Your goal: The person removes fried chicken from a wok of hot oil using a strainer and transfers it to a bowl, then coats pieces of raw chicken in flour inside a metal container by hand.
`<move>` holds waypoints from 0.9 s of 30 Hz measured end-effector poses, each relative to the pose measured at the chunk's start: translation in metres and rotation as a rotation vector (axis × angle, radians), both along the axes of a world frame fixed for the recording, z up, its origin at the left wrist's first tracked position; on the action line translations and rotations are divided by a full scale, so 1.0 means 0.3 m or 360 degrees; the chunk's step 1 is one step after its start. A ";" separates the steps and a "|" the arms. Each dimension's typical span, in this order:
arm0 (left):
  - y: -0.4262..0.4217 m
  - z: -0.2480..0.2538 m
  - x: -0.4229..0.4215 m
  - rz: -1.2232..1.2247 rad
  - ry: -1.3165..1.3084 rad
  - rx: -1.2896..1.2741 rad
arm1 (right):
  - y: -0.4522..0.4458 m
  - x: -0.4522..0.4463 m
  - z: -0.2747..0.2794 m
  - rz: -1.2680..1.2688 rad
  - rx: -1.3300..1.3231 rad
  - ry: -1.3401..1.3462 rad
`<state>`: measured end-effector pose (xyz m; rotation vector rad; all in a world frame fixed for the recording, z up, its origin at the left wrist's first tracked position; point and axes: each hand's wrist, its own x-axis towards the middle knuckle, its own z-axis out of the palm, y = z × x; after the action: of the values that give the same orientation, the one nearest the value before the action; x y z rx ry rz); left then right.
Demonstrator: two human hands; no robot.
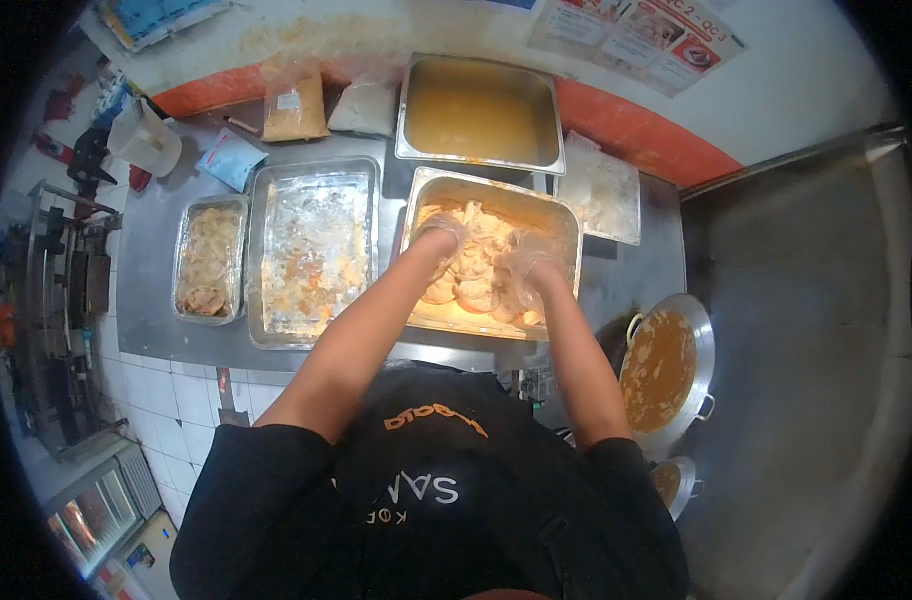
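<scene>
Both my hands are inside a deep metal pan (573,215) that holds pale, flour-coated pieces of meat, probably chicken (473,262). A thin clear plastic glove covers each hand. My left hand (446,234) reaches down at the left part of the pan, touching the coated pieces. On the opposite side my right hand (527,260) presses among the pieces close to the right wall. The fingers of both hands are hidden by the gloves and the coated pieces, so I cannot tell how far they are closed. Loose yellowish flour lies along the pan's near side.
Behind stands a metal pan of yellowish liquid (481,110). To the left are a flour-smeared tray (311,250) and a clear container of food pieces (211,255). Bags (294,105), a plastic jug (144,138) and a transparent bin (598,190) surround them. A wok of brown oil (661,370) sits at right.
</scene>
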<state>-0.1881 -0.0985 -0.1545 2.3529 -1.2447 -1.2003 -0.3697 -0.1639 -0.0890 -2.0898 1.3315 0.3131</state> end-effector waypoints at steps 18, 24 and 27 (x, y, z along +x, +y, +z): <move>0.056 -0.051 -0.056 0.0528 0.0503 0.0026 | -0.009 -0.052 -0.314 -0.0389 0.0319 -0.0549; 0.125 -0.115 -0.044 0.0814 0.0887 -0.0267 | 0.095 -0.081 0.024 -0.0552 0.0484 -0.0761; 0.137 0.185 -0.065 0.0669 0.0534 0.0128 | 0.061 -0.127 0.050 -0.0686 0.0100 -0.0650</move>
<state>-0.2076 -0.0574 -0.0991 2.1904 -0.5703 -1.4310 -0.4079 -0.1457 -0.0741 -1.6425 1.4427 -0.2409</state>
